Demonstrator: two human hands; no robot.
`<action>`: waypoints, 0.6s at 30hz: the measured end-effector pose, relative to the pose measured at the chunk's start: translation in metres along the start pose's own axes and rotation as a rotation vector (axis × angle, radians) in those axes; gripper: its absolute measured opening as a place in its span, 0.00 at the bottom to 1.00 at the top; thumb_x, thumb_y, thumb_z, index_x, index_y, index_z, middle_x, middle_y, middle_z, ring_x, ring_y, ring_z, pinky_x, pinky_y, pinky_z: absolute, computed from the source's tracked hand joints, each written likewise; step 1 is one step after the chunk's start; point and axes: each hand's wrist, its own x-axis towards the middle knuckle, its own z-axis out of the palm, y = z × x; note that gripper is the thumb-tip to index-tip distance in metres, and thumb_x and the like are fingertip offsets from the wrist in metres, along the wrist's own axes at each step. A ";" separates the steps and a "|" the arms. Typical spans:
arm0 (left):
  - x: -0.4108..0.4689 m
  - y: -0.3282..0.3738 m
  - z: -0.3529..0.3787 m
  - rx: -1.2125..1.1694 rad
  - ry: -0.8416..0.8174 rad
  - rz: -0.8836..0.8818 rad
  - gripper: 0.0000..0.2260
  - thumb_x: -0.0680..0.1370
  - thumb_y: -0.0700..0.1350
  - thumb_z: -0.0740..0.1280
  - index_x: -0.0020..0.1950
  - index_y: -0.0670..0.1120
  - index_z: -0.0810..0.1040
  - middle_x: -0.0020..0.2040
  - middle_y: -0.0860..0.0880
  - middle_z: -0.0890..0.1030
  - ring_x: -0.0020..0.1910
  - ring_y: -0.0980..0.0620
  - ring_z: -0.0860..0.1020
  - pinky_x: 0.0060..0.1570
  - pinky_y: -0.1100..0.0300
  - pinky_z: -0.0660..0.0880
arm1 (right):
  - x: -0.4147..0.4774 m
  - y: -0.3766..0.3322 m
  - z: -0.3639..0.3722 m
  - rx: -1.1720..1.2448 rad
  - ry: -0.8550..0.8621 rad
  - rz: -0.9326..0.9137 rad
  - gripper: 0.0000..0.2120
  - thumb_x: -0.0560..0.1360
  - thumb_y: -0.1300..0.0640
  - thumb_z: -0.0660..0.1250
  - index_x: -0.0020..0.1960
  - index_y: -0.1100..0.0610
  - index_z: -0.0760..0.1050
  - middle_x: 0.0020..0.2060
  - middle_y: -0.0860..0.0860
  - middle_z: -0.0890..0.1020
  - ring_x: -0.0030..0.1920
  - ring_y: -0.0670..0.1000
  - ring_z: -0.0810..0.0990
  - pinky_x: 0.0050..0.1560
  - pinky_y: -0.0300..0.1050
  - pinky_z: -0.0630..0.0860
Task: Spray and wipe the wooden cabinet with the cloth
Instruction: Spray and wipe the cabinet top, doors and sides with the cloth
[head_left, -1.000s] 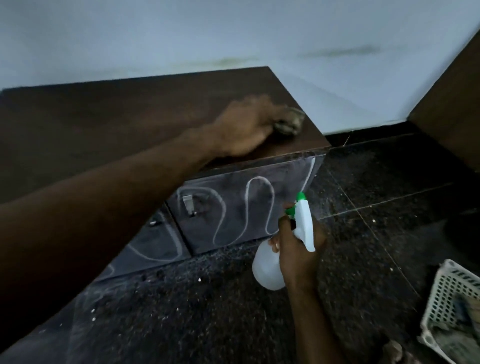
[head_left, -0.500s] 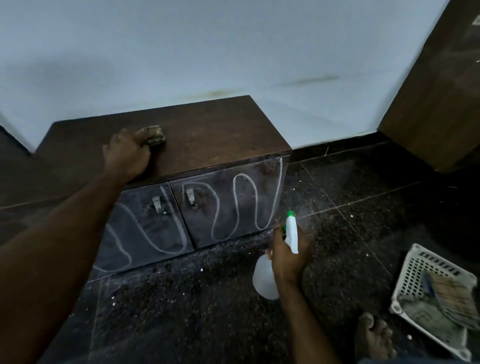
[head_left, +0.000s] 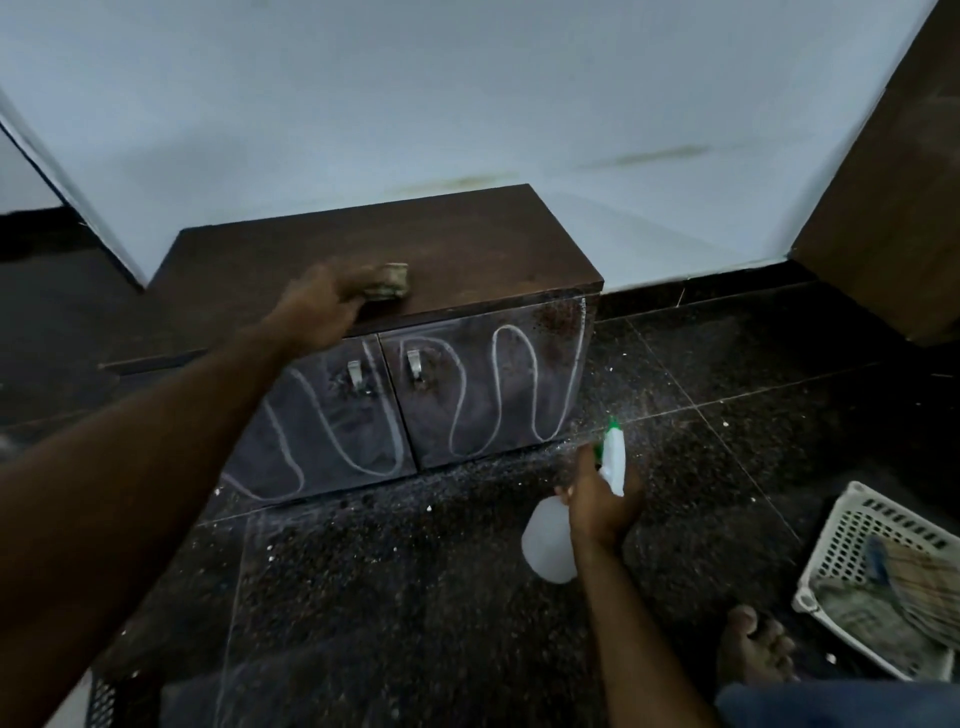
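One cloth (head_left: 387, 281) under left grip (head_left: 324, 306)

Cabinet top (head_left: 467, 244): dark brown wood.
Cabinet doors (head_left: 483, 395): dark and glossy, marked with a pale, looping wavy line; silver handles.
Cloth (head_left: 388, 282): dull olive-grey, blurred.
Spray bottle (head_left: 550, 540): translucent white body, white trigger head, bright green nozzle tip.
Floor (head_left: 415, 597): black tile speckled with brown and white flecks.
Wall (head_left: 415, 104): pale bluish white with faint yellowish streaks.
Basket (head_left: 857, 540): white perforated plastic, holding a striped tan cloth.
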 end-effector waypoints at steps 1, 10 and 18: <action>-0.005 -0.019 -0.006 0.009 0.025 -0.069 0.22 0.80 0.47 0.62 0.70 0.68 0.73 0.69 0.44 0.79 0.66 0.39 0.78 0.66 0.39 0.74 | 0.000 -0.001 0.000 -0.010 -0.004 -0.026 0.10 0.79 0.57 0.76 0.43 0.61 0.80 0.32 0.58 0.83 0.29 0.58 0.82 0.35 0.61 0.85; -0.021 -0.036 0.000 0.101 0.152 -0.271 0.23 0.81 0.43 0.60 0.74 0.60 0.74 0.68 0.38 0.72 0.69 0.34 0.69 0.68 0.35 0.64 | -0.022 -0.009 0.009 -0.042 -0.220 -0.345 0.06 0.76 0.46 0.73 0.42 0.37 0.79 0.31 0.51 0.81 0.31 0.61 0.83 0.34 0.65 0.83; -0.026 -0.035 0.003 0.131 0.196 -0.229 0.22 0.81 0.44 0.60 0.74 0.58 0.73 0.66 0.39 0.73 0.69 0.36 0.69 0.68 0.36 0.64 | -0.042 0.008 0.016 -0.079 -0.284 -0.360 0.02 0.73 0.38 0.70 0.43 0.33 0.79 0.31 0.51 0.80 0.32 0.61 0.82 0.36 0.65 0.83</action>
